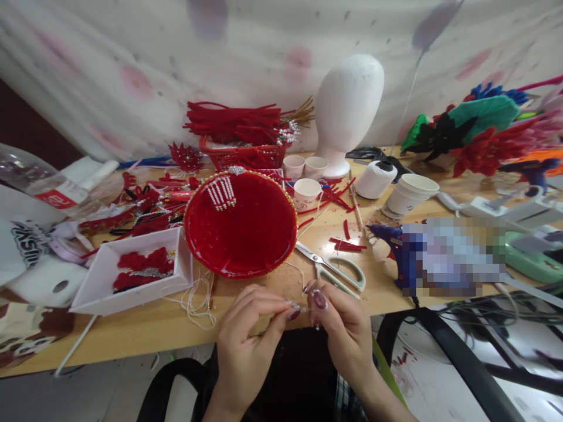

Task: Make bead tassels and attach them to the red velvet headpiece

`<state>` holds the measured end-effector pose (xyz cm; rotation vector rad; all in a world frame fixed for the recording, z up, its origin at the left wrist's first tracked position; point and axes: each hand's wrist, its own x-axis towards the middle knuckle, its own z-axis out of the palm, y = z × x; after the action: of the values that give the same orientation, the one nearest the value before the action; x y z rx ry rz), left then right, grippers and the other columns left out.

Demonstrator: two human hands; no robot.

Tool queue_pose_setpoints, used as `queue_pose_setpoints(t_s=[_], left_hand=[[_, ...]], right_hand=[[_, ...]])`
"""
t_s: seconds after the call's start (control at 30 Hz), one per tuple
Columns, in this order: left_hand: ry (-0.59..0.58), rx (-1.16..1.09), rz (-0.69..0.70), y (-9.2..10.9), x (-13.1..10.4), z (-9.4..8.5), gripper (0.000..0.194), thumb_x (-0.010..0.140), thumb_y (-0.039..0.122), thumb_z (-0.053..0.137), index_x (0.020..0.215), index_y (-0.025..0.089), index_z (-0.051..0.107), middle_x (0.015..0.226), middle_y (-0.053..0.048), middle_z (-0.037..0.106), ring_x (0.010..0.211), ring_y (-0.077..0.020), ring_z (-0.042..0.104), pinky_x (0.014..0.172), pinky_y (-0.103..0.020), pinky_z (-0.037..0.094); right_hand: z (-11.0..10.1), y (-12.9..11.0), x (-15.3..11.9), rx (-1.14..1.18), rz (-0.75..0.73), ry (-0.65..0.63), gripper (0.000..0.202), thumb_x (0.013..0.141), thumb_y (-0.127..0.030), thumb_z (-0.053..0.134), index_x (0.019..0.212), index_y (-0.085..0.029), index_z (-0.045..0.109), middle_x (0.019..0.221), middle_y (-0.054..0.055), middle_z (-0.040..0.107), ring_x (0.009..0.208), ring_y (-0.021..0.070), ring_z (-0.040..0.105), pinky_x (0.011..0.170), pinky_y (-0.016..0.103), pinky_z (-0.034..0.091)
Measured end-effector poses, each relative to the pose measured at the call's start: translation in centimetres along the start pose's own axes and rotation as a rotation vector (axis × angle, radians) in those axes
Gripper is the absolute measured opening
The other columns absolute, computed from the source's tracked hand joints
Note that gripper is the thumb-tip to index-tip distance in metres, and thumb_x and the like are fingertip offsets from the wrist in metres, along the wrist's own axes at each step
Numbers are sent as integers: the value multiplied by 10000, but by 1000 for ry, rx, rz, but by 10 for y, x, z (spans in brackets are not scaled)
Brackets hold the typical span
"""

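Both hands are just in front of the table edge, fingertips nearly meeting. My left hand (248, 331) is closed in a pinch, thumb against forefinger; whatever sits there is too small to name. Thumb and fingers of my right hand (343, 322) are likewise pressed together, their contents hidden. Just beyond them stands a red bowl-shaped piece (246, 234) with a beaded rim and a pearl fringe (221, 193) hanging inside. Scissors (329, 266) with pale green handles lie beyond my right hand. Loose white cord (197, 302) is coiled left of my left hand.
A white box (101, 287) with red pieces is at left. Behind are a red basket (246, 157), a white foam head (347, 111), paper cups (307, 192) and a white thread spool (375, 179). A blue glue gun (398, 252) lies at right, beside a blurred patch.
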<state>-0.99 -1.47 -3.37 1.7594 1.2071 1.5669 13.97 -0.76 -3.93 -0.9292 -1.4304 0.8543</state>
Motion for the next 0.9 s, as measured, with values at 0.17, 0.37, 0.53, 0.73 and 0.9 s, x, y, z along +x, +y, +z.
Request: queue_pose_setpoints(t_s=[0.17,0.37,0.53,0.73,0.9], left_hand=[[49,-80,-154,-2,-6,-7,91,833,195,759,863,280,761,843,24,774,876,-166,705,912,-304,553],[42,-347,-514,-11,-6,-4,249,810,445,780,771,199,767,738,-43,768,801,-204,748,743,-277,613],[108,-276,-523,-11,-3,0,271,846,461,739,772,200,744,776,-28,776,718,-155,728,682,-221,590],[28,-183,-521,-11,-6,-2,201,828,407,764,853,208,756,838,-23,770,789,-160,717,750,-227,572],[4,-155,-478,-11,-9,0,147,877,356,716,887,216,760,885,-30,753,837,-176,699,789,-265,560]], right_hand=[[4,-4,5,119,120,-85,401,1008,-338,538,633,-202,504,603,-26,506,587,120,479,583,257,397],[3,-4,6,230,278,-133,401,995,-457,540,684,-204,548,664,-9,540,629,131,503,586,244,423],[-1,-6,5,129,250,-182,326,1013,-403,519,756,-208,569,716,-12,550,682,132,516,639,247,421],[-4,-4,4,-2,236,-184,272,1026,-361,493,809,-213,561,761,-7,557,727,143,522,678,270,411],[-4,-4,4,-18,147,-130,237,1019,-309,508,811,-212,568,748,-8,562,699,143,519,647,275,410]])
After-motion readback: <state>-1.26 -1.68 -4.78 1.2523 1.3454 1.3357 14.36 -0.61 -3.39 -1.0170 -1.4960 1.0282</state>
